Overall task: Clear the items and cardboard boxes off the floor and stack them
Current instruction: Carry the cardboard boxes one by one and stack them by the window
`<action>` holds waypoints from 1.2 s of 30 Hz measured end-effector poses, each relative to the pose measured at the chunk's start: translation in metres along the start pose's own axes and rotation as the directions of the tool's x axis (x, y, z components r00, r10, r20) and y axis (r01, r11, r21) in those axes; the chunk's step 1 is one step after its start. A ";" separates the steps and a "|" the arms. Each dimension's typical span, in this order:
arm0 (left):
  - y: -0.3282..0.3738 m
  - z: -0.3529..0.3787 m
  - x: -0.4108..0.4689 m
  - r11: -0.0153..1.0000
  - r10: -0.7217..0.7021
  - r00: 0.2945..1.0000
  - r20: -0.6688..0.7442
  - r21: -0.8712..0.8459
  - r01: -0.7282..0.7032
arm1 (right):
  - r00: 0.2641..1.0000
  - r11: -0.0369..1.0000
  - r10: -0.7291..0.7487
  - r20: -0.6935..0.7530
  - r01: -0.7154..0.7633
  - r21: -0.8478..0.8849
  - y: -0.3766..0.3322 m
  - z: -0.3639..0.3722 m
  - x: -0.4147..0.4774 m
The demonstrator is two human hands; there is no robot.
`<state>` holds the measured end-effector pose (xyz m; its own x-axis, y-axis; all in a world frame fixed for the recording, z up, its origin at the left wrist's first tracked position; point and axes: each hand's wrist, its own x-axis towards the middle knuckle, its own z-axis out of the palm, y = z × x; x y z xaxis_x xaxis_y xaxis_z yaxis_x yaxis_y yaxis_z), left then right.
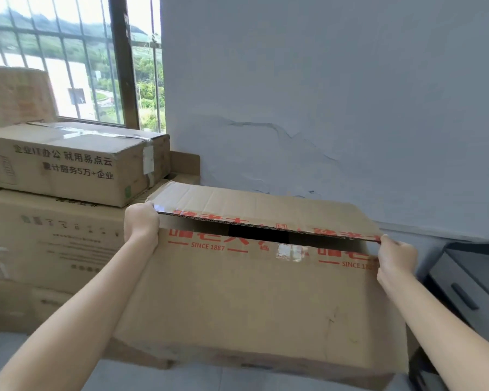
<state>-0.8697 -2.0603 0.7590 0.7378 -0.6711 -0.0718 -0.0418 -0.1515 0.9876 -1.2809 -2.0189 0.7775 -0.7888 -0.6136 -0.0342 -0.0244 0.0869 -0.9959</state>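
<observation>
A large brown cardboard box (254,300) with red print and "SINCE 1887" fills the middle of the head view, held up off the floor in front of me. Its far top flap (266,210) stands slightly raised, leaving a dark gap. My left hand (140,222) grips the box's upper left corner. My right hand (396,258) grips its upper right corner, fingers curled over the flap edge. At the left stands a stack of cardboard boxes (54,244), with a taped box (74,162) with black print on top.
A barred window (76,60) is behind the stack at upper left. A pale blue wall (322,108) with a crack runs behind the held box. A grey cabinet with a dark handle (469,286) stands at the right. Grey floor (17,351) shows below.
</observation>
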 end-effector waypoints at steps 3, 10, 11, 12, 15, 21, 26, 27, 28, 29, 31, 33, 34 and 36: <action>0.006 0.045 0.046 1.000 0.019 0.999 0.036 0.004 -0.020 | 0.999 1.000 -0.003 -0.043 0.003 -0.006 -0.008 0.038 0.029; 0.006 0.113 0.142 0.999 -0.015 1.000 0.023 0.036 0.014 | 0.996 0.998 -0.012 -0.086 0.007 -0.059 -0.019 0.137 0.077; 0.009 0.119 0.151 0.999 -0.030 1.000 0.005 0.027 0.030 | 0.996 0.997 -0.013 -0.089 0.007 -0.071 -0.018 0.151 0.083; 0.012 0.125 0.160 0.999 -0.037 0.999 -0.008 0.037 0.037 | 0.995 0.997 -0.017 -0.093 0.010 -0.082 -0.016 0.164 0.089; 0.019 0.146 0.184 0.998 -0.033 0.999 -0.027 0.044 0.034 | 0.995 0.992 -0.027 -0.095 0.014 -0.127 -0.007 0.201 0.112; 0.004 0.205 0.218 0.986 -0.010 0.999 -0.032 0.163 0.015 | 0.999 0.985 0.023 -0.023 -0.026 -0.170 0.021 0.264 0.183; -0.015 0.269 0.240 0.977 -0.056 0.996 -0.069 0.201 0.069 | 0.993 0.969 0.119 -0.014 -0.119 -0.216 0.059 0.302 0.242; -0.021 0.281 0.244 0.976 -0.061 0.995 -0.076 0.206 0.076 | 0.990 0.965 0.143 -0.015 -0.143 -0.220 0.067 0.308 0.252; -0.027 0.291 0.249 0.971 -0.065 0.996 -0.065 0.227 0.078 | 0.987 0.959 0.160 -0.015 -0.159 -0.236 0.075 0.315 0.260; -0.033 0.300 0.253 0.964 -0.065 0.997 -0.034 0.255 0.071 | 0.986 0.952 0.165 -0.014 -0.163 -0.261 0.083 0.320 0.267; -0.047 0.317 0.266 0.956 -0.077 0.997 -0.003 0.283 0.075 | 0.989 0.937 0.149 -0.003 -0.142 -0.320 0.100 0.333 0.279; -0.060 0.328 0.276 0.959 -0.126 0.991 -0.033 0.251 0.131 | 0.992 0.918 0.123 0.016 -0.108 -0.382 0.116 0.343 0.286; -0.064 0.333 0.278 0.957 -0.146 0.988 -0.045 0.246 0.153 | 0.994 0.902 0.111 0.024 -0.091 -0.423 0.121 0.347 0.287; -0.071 0.341 0.283 0.945 -0.158 0.986 -0.044 0.284 0.164 | 0.995 0.868 0.092 0.044 -0.059 -0.494 0.127 0.353 0.287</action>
<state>-0.8881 -2.4872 0.6213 0.7642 -0.6060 -0.2209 -0.1095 -0.4593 0.8815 -1.2938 -2.4605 0.6114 -0.7598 -0.6370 -0.1296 -0.2783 0.4990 -0.8207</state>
